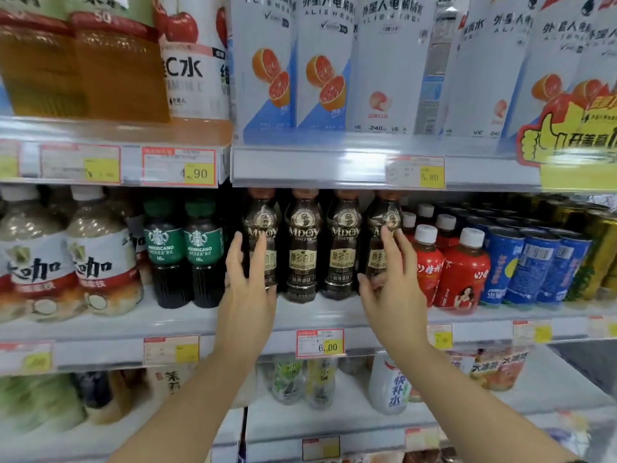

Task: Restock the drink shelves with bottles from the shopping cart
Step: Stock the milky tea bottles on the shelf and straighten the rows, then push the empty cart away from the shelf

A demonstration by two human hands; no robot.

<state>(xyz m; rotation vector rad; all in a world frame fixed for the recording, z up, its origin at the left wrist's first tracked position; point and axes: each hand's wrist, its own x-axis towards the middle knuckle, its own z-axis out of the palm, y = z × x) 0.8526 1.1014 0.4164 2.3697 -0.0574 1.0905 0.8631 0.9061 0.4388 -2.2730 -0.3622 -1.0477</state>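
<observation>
**Facing the MDOY coffee row on the middle shelf**

Four MDOY coffee bottles stood upright in one row at the front of the middle shelf, labels outward, above the price tag marked 6.00. No bottle was lifted clear of the shelf, and the shopping cart was outside the view.

The left hand lay against the leftmost MDOY coffee bottle; its fingers were nearly straight and spread, with one digit set apart on the bottle's left flank. The right hand lay against the rightmost MDOY coffee bottle; its fingers were extended up the front of the label, with the thumb low on the left side. Neither hand showed a closed grip.

The hands bracketed the row at its two ends; this placement suited squaring the row and holding it between its neighbours, the Starbucks Americano bottles to the left and the red-labelled bottles to the right. Flat contact rather than a clamp suited small pushes and label turns. The step was judged to be alignment of bottles already shelved. How many more the row could take behind them could not be told.
</observation>
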